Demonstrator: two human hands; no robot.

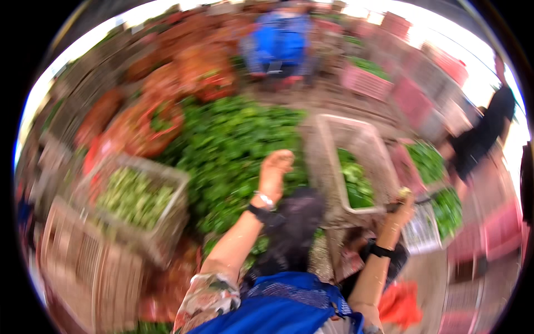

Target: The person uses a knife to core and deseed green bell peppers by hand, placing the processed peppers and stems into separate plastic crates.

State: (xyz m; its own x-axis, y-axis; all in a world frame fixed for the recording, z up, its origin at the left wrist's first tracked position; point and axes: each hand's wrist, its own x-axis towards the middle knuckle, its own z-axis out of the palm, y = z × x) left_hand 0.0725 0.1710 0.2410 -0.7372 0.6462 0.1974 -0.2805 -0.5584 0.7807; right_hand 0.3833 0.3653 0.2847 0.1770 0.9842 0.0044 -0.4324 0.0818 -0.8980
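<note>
My left hand is raised in front of a large heap of green leafy vegetables, its fingers curled closed. Whatever it may hold is hidden. At the right edge of a tall, pale, dirty crate, my right hand is closed around a narrow dark tool, too smeared to name exactly. A small pale bit shows at the top of that hand. Inside the crate, green vegetables lie low down.
A crate of pale green cut pieces stands left, beside stacked crates. Orange mesh sacks lie behind it. Right are a white basket and pink crates. One person in blue is ahead; another in black is right.
</note>
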